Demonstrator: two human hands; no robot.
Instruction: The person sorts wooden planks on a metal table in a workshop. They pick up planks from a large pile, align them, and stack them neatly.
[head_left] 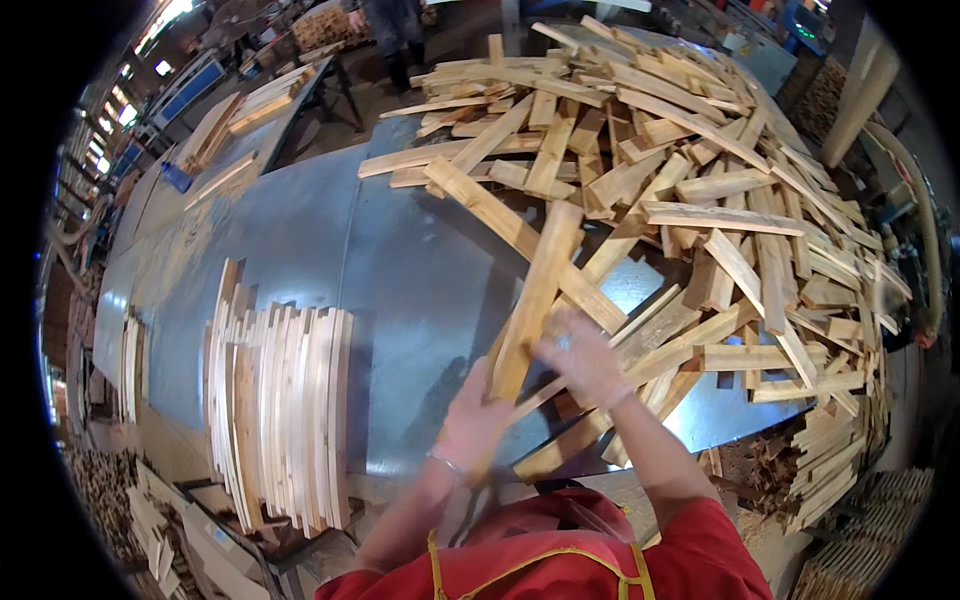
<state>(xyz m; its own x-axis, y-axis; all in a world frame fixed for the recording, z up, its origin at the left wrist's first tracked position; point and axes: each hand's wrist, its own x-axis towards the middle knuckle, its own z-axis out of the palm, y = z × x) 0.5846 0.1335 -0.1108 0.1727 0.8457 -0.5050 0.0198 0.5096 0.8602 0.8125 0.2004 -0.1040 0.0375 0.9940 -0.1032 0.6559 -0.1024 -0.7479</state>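
A wooden board (545, 290) slants up and away from me over the metal table (410, 290). My left hand (472, 415) is closed round its near end. Close to the board's right side is my right hand (585, 362), thumb apart from the fingers; motion blurs the fingertips, and I cannot tell whether they touch the wood. Beneath the held board another plank (510, 225) lies crosswise. A big jumbled heap of boards (720, 185) covers the right and far part of the table. To my left stands a tight row of boards (290, 400), side by side.
A smaller bundle of boards (130, 365) lies at the far left. Beyond it are a blue bottle (176, 177) and more stacked planks (270, 100). A person (393, 30) stands past the table. Stacked wood (830, 460) is below the table's right edge.
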